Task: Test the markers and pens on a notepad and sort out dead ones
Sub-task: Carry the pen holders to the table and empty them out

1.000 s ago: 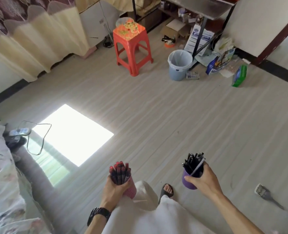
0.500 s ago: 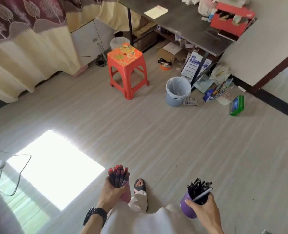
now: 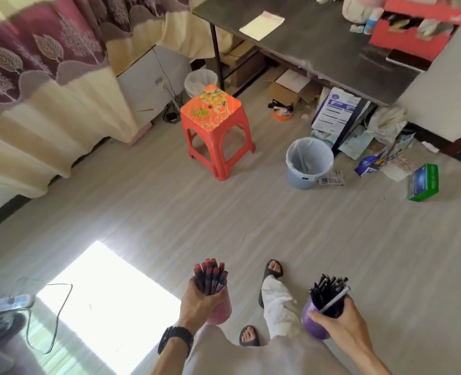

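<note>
Markers (image 3: 209, 277), apparently red-capped, fill the pink cup (image 3: 220, 313) in the left grip (image 3: 196, 304).

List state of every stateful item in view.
Pink mesh plastic cup: mouth up, held in left grip, full of red-capped markers.
Purple mesh plastic cup: mouth up, held in right grip, full of black pens.
Yellow paper notepad: flat on dark table, untouched.
Orange plastic stool: upright on floor.
Blue plastic bin: upright, open, white liner.

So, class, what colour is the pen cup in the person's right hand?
Purple: the perforated plastic cup shows best in the head view.
</note>
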